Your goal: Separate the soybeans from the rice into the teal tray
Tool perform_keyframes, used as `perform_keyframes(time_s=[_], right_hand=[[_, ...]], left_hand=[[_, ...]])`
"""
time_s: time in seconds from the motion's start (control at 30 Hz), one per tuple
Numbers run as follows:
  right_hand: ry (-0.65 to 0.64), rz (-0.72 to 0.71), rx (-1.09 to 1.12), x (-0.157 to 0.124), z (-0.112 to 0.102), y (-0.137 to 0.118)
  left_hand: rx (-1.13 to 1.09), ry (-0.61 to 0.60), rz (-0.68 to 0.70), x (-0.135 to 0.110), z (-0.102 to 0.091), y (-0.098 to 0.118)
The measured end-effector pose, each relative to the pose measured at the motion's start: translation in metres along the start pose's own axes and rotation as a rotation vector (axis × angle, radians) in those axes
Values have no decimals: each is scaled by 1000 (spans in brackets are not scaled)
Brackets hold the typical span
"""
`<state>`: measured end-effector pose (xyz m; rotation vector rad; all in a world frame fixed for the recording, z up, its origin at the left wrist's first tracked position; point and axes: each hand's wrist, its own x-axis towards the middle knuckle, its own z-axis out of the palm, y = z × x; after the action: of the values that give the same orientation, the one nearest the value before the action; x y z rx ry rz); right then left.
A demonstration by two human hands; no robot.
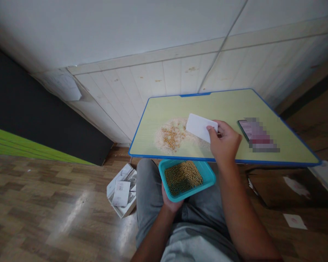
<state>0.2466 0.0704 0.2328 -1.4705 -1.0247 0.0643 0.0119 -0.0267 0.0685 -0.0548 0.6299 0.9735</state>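
My right hand (224,140) pinches a white plastic card (200,126) above the yellow-green table (221,103). Left of the card, a pile of pale grains (161,142) lies spread on the tabletop, with round golden beads (171,138) gathered in it. Below the table's front edge, my left hand (171,202) grips a teal plastic basin (209,179) from underneath, over my lap. Many golden beads (183,177) cover the basin's bottom. The fingers of my left hand are mostly hidden under the basin.
A phone (244,131), partly blurred out, lies on the table to the right. A white box (123,209) with papers stands on the floor at left. Behind the table is a white panelled wall (153,82) with a cable. A brown carton (276,187) sits below right.
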Motion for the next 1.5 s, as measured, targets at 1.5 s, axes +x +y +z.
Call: perform_keyframes(time_s=[1.5], right_hand=[[-141,-35,107,23,-4,-15]], left_hand=[[118,98,70,-15,31,-1]])
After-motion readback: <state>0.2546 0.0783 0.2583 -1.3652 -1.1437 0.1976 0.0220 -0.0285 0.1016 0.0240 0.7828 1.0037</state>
